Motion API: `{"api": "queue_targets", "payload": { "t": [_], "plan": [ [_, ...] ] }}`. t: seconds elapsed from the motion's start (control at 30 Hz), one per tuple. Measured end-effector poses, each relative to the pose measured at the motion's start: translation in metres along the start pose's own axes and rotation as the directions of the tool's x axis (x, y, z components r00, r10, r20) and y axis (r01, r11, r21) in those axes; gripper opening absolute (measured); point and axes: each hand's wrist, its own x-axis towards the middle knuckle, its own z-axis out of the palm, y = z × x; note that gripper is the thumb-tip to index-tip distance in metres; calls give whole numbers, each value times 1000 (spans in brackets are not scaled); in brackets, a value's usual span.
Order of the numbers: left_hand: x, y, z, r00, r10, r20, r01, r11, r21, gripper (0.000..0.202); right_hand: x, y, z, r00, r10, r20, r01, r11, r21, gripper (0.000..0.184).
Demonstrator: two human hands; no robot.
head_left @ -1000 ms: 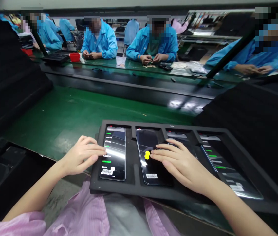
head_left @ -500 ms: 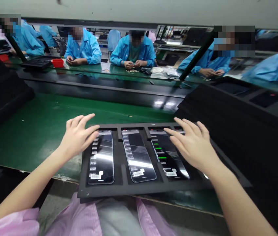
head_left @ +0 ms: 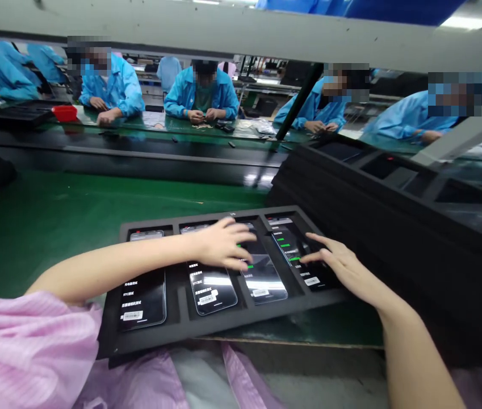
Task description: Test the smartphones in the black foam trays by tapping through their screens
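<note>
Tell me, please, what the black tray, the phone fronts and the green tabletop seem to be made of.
Tray: probably foam, matte black, without bright reflections.
Phone fronts: likely glass, glossy, mirroring bright light.
Green tabletop: perhaps rubber or painted board, smooth with a soft sheen.

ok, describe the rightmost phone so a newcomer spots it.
On the green bench, find the black tray with four phones in a row. The right-end phone, beside the black stack, is the only one under the right hand.
</note>
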Motion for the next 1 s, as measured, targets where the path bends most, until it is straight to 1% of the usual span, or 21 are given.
{"api": "queue_targets", "payload": {
  "t": [0.03, 0.07, 0.1, 0.13, 0.17, 0.2, 0.23, 0.27, 0.3, 0.33, 0.37, 0.4, 0.43, 0.47, 0.5, 0.53, 0.57, 0.67, 0.77, 0.87, 1.0],
  "plan": [
    [-1, -7, -2, 994, -105, -30, 106, 994, 31, 25, 2, -5, 3, 998, 26, -64, -29, 998, -61, 55],
    [-6, -13, -5, 973, -220, -71, 225, 973, 61, 25, 3, -11, 7, 986, 51, -161, -72, 989, -127, 51],
    [-15, -17, -11, 937, -329, -119, 340, 937, 85, 26, 3, -19, 9, 961, 69, -268, -122, 975, -186, 48],
    [-28, -17, -17, 891, -423, -167, 442, 891, 101, 29, 2, -29, 12, 932, 73, -356, -160, 962, -223, 46],
    [-45, -15, -24, 842, -498, -208, 526, 844, 107, 33, 1, -40, 14, 915, 55, -399, -158, 960, -229, 45],
    [-64, -9, -29, 798, -555, -237, 589, 801, 105, 36, -2, -52, 17, 911, 27, -411, -127, 968, -218, 44],
    [-85, 0, -33, 744, -617, -257, 654, 751, 92, 39, -4, -64, 20, 920, -13, -391, -71, 977, -201, 43],
    [-107, 10, -34, 655, -705, -273, 738, 674, 31, 40, -7, -77, 23, 933, -68, -352, 6, 985, -173, 42],
    [-128, 21, -33, 556, -781, -284, 807, 590, -42, 41, -9, -91, 26, 943, -118, -311, 81, 988, -128, 40],
    [-147, 32, -30, 430, -843, -322, 864, 488, -124, 43, -11, -104, 30, 949, -165, -270, 151, 986, -73, 39],
    [-165, 43, -24, 300, -890, -344, 890, 391, -234, 46, -12, -118, 33, 949, -222, -224, 224, 974, -16, 38],
    [-179, 53, -17, 191, -931, -312, 864, 311, -397, 51, -11, -131, 36, 947, -263, -185, 275, 961, 41, 38],
    [-191, 61, -10, 125, -970, -209, 773, 228, -593, 56, -10, -143, 39, 943, -292, -158, 309, 947, 89, 38],
    [-199, 69, -2, 102, -989, -105, 653, 147, -743, 61, -8, -154, 42, 939, -319, -131, 335, 934, 126, 38],
    [-204, 75, 5, 104, -994, -38, 590, 92, -802, 64, -4, -163, 45, 936, -334, -107, 348, 925, 154, 38],
    [-207, 81, 10, 116, -993, 12, 543, 53, -838, 66, -1, -170, 47, 934, -348, -85, 358, 918, 171, 38],
    [-207, 85, 14, 126, -991, 39, 520, 33, -854, 68, 3, -176, 49, 930, -361, -63, 366, 913, 180, 38],
    [-201, 93, 20, 133, -987, 90, 452, -20, -892, 74, 11, -182, 52, 928, -372, -23, 370, 911, 181, 37],
    [-193, 95, 19, 125, -984, 123, 389, -66, -919, 79, 13, -179, 52, 929, -368, -21, 366, 913, 180, 37],
    [-190, 95, 17, 122, -987, 102, 380, -48, -924, 77, 10, -176, 50, 931, -364, -23, 362, 913, 186, 37],
    [-190, 95, 15, 123, -987, 99, 383, -45, -923, 77, 8, -184, 48, 929, -370, 22, 359, 912, 199, 38]
  ]
}}
